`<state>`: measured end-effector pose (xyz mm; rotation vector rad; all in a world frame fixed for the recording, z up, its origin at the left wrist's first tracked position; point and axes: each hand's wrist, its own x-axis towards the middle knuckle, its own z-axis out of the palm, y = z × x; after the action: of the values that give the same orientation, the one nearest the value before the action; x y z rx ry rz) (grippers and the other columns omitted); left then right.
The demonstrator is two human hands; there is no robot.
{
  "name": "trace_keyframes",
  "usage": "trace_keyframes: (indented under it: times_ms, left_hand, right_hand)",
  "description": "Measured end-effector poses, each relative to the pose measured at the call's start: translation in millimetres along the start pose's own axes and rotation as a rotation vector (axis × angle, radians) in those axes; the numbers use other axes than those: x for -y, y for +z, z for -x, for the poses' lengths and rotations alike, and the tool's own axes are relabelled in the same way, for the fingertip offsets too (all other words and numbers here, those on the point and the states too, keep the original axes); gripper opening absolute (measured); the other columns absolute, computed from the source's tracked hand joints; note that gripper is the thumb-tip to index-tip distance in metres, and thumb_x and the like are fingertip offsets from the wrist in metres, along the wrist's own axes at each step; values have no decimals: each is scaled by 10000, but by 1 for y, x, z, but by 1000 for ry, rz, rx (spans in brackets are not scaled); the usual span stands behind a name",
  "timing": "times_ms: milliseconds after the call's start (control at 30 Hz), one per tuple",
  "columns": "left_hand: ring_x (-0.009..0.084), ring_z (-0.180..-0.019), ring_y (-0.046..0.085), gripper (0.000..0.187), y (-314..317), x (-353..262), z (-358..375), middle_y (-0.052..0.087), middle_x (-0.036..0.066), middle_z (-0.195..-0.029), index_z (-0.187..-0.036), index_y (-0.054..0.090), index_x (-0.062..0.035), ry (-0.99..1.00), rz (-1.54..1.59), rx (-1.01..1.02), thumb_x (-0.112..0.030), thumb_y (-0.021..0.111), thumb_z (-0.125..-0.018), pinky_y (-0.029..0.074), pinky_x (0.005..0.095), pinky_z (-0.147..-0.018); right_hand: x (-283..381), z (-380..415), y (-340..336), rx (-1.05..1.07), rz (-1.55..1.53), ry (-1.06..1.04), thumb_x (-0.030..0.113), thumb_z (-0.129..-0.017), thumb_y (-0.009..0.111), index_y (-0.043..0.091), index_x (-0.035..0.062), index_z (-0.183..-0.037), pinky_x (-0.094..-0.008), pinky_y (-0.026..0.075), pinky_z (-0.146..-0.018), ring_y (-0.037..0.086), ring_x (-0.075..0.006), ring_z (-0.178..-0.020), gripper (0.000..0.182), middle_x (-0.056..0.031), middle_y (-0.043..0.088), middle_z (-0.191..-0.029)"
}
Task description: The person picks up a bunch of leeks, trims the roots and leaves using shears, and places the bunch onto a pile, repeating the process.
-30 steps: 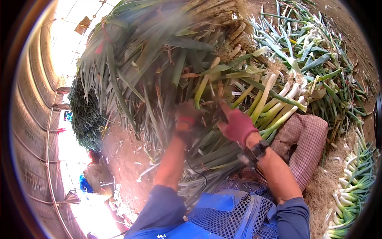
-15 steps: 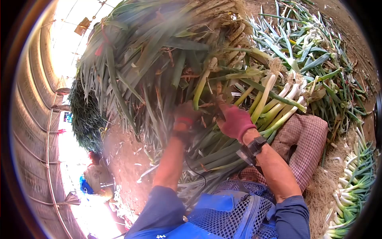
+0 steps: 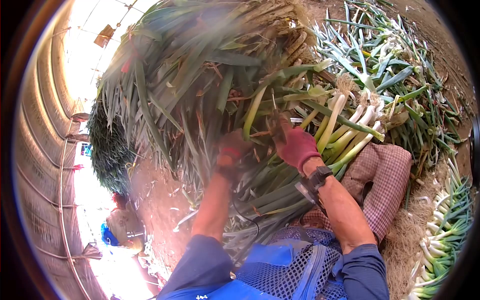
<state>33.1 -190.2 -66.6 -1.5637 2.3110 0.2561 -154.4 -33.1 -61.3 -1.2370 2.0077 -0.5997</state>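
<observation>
My left hand (image 3: pixel 235 143), in a red-cuffed glove and blurred, is closed around the lower part of a green onion (image 3: pixel 255 112) whose pale end points up. Just to its right, my right hand (image 3: pixel 296 145) in a dark pink glove is closed on a thin pointed tool (image 3: pixel 274 102) that sticks up from the fingers near the onion. Several green onions (image 3: pixel 357 127) with white stems and roots lie across my lap beside the right hand, their leaves running down to the left beneath my forearms.
A large heap of untrimmed green onions (image 3: pixel 195 70) rises in front of me. Leaf scraps (image 3: pixel 395 65) cover the ground at upper right, and a row of cleaned green onions (image 3: pixel 437 250) lies at lower right. Another person (image 3: pixel 122 222) is at the left.
The root end of the onion at my left hand has lost its brown outer part, and a peeled green leaf now stretches up to the right. My right hand has shifted slightly.
</observation>
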Motion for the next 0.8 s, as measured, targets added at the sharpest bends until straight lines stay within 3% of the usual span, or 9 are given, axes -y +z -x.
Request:
trace_keyframes:
  times_ms: [167,233,400,467,633,800]
  left_hand:
    - [407,-1066,729,557,8,4,7,762,217,-1113,-1147,727,-87,-9,-44,43,-495,764,-771,566,508,-947]
    - [394,-1070,732,553,17,3,11,768,192,-1117,-1163,727,-106,-2,-214,15,-491,765,-768,571,503,-952]
    - [373,-1062,739,536,35,-7,37,775,157,-1113,-1184,727,-125,58,-199,16,-485,750,-787,577,493,-946]
    - [366,-1055,742,523,45,-13,40,777,149,-1111,-1188,729,-131,60,-211,-41,-476,744,-796,582,487,-939]
    - [341,-1052,754,469,56,-47,43,778,151,-1098,-1229,719,-134,40,-145,135,-386,715,-834,599,466,-909]
    - [350,-1014,769,423,33,-68,45,785,182,-1063,-1172,773,-102,58,-117,157,-342,718,-828,605,461,-881]
  right_hand:
    - [0,7,0,7,9,-70,375,-961,651,394,184,-1620,-544,550,-964,687,-476,-1106,733,-291,661,-1233]
    - [-4,12,4,2,-11,-87,380,-960,653,394,184,-1621,-543,551,-957,686,-474,-1102,736,-290,664,-1225]
    - [-16,41,0,16,13,-111,387,-958,661,387,187,-1629,-539,550,-946,687,-466,-1086,752,-286,668,-1213]
    - [-26,49,-6,0,10,-38,385,-947,673,379,182,-1637,-527,548,-953,690,-463,-1075,777,-290,669,-1203]
    - [-40,62,-21,-58,-14,34,382,-939,679,370,171,-1643,-525,540,-969,689,-468,-1080,796,-290,669,-1189]
    - [-51,66,-30,-59,-54,112,380,-940,675,375,151,-1640,-525,538,-981,684,-477,-1091,795,-291,664,-1208]
